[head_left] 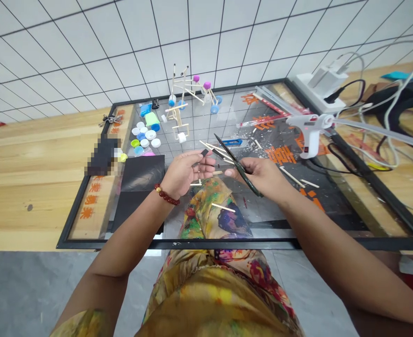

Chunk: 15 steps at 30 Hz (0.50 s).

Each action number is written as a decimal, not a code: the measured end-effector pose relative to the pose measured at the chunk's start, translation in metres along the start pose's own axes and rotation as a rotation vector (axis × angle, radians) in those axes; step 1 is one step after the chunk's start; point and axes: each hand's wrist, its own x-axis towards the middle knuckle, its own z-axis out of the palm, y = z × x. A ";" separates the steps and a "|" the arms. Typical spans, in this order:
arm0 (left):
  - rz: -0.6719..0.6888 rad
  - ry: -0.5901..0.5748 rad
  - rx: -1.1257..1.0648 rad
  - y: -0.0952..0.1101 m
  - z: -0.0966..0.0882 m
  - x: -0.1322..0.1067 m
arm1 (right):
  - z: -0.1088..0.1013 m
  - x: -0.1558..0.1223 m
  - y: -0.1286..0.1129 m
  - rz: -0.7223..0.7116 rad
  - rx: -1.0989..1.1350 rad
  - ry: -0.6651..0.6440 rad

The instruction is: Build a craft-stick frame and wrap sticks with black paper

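Note:
My left hand (181, 174), with a beaded bracelet (166, 194) at the wrist, pinches a small black piece (204, 152) between thumb and forefinger. Its other fingers are loosely curled, palm up. A pair of dark scissors (235, 161) is in my right hand (264, 177), blades pointing away and to the left. Their tips are close to the black piece; whether they touch it I cannot tell. Below and behind the hands, thin wooden sticks (223, 207) lie on the glass top (262, 229). Black sheets (141, 173) lie left of my left hand.
A stick model (178, 107) with round caps stands near the tiled wall. Several bottle caps (151, 135) lie left of it. A blue cutter (230, 142) is beyond the scissors. On the right are a white glue gun (310, 133), a power strip (317, 91) and cables.

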 end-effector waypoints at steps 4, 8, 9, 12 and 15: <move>0.131 0.095 -0.076 0.008 -0.008 0.006 | -0.010 0.000 0.002 0.050 -0.428 0.041; 0.254 0.172 -0.071 0.016 -0.023 0.012 | -0.017 -0.001 0.005 -0.001 -0.714 -0.020; 0.259 0.175 -0.066 0.017 -0.026 0.013 | -0.018 -0.002 0.006 -0.020 -0.744 -0.039; 0.227 0.185 -0.078 0.018 -0.032 0.015 | -0.020 -0.003 0.007 -0.095 -0.767 -0.115; 0.151 0.203 -0.121 0.018 -0.032 0.016 | -0.023 -0.004 0.005 -0.156 -0.760 -0.181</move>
